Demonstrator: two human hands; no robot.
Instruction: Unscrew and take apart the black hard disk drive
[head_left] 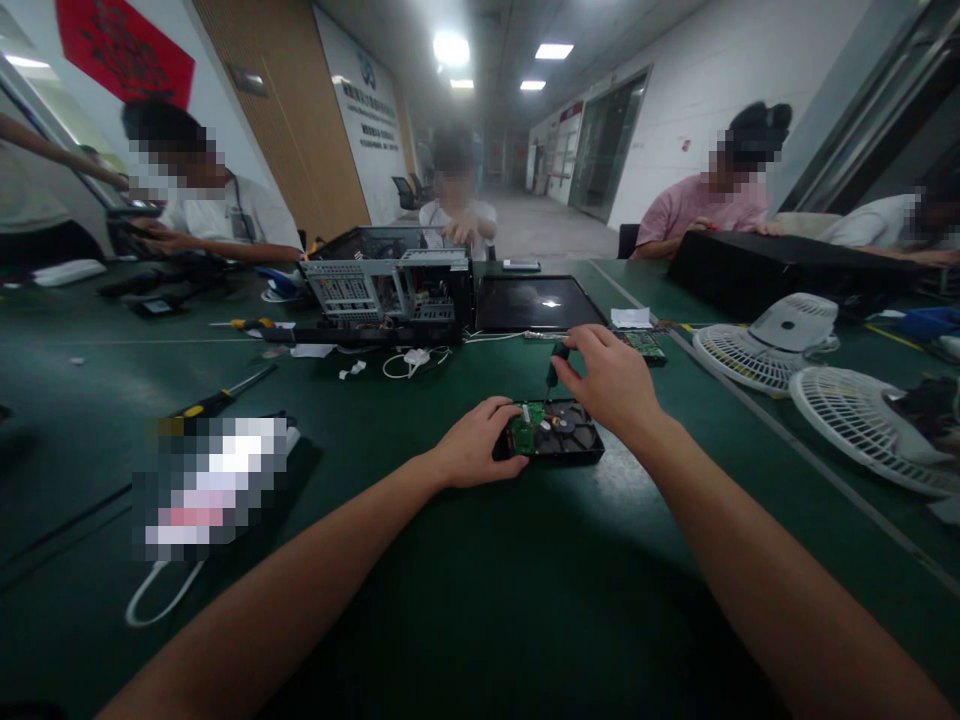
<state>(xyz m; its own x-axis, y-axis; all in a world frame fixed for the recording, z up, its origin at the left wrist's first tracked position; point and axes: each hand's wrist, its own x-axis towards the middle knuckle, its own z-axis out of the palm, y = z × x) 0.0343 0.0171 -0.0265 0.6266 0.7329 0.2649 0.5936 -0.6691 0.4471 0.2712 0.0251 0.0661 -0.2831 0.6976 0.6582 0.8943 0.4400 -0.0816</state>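
A black hard drive (575,430) with a green circuit board lies on the green table. My left hand (480,443) grips the drive's left end, thumb at the near edge and fingers at the far edge. Above its right part, my right hand (609,380) pinches the dark handle of a small screwdriver (553,368). The screwdriver stands nearly upright, its shaft pointing down at the drive's far edge; whether the tip sits in a screw is too small to tell.
An open computer case (386,295) and a black panel (536,303) stand beyond the drive. White fan parts (862,425) lie right, a yellow-black screwdriver (206,405) left. Several people sit around the green table (465,620).
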